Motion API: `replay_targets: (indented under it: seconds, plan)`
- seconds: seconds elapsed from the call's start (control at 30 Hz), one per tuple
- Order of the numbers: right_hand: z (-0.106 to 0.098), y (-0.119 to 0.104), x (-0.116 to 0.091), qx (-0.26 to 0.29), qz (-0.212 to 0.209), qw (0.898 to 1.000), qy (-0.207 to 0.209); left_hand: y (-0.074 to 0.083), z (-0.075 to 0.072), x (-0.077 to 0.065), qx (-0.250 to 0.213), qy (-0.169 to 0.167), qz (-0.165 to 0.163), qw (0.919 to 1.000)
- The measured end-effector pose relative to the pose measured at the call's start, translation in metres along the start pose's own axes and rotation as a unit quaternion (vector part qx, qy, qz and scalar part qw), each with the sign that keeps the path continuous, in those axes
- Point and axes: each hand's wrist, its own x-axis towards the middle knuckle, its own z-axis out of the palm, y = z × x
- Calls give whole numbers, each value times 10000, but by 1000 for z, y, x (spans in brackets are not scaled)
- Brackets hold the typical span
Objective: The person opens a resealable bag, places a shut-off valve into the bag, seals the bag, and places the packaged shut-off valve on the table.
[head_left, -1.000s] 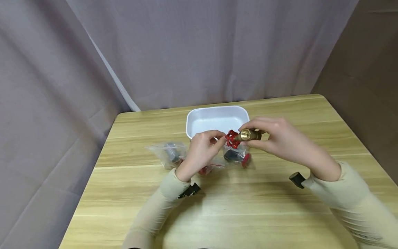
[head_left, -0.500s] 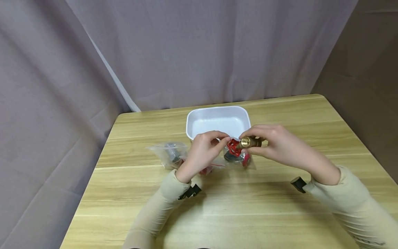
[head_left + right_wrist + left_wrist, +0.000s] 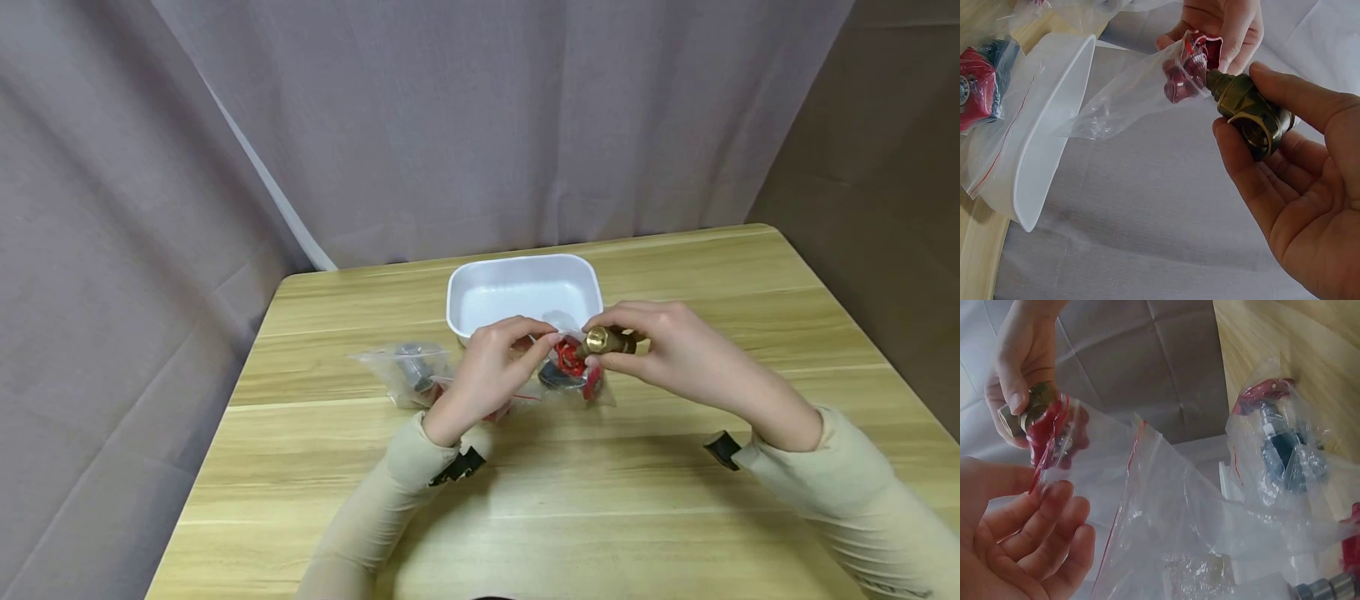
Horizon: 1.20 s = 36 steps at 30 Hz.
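In the head view my right hand grips a brass gate valve by its body, between thumb and fingers. The valve's red handwheel points left and sits inside the mouth of a clear zip-lock bag. Thumb and fingers of my left hand pinch the bag's red-striped edge beside the handwheel. The brass body is still outside the bag. Below the hands, other clear bags lie on the table; one holds a dark valve with a red handle.
A white plastic tray stands behind the hands near the table's back edge. To the left lies a bag with a grey metal part. The wooden table extends toward the person, and grey curtains hang behind it.
The right hand has lowered the valve slightly, and its handwheel has gone into the bag's mouth. The left hand has moved a little to the right, pinching the bag's edge.
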Motion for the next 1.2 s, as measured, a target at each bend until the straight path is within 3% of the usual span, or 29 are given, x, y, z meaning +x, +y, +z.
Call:
replay_targets:
  seconds: [0.23, 0.43, 0.87, 1.2]
  plan:
    - [3, -4, -1, -84, 172, 9994, 287, 4, 3, -2, 54, 39, 230, 9997]
    - [8, -7, -2, -396, 197, 9972, 608, 7, 7, -1, 88, 274, 350, 9990]
    - [24, -13, -6, -1227, -102, 9883, 896, 15, 10, -1, -44, 620, 57, 9980]
    - [35, -12, -7, -1391, -39, 9848, 1036, 22, 16, 4, -378, 567, 92, 9976]
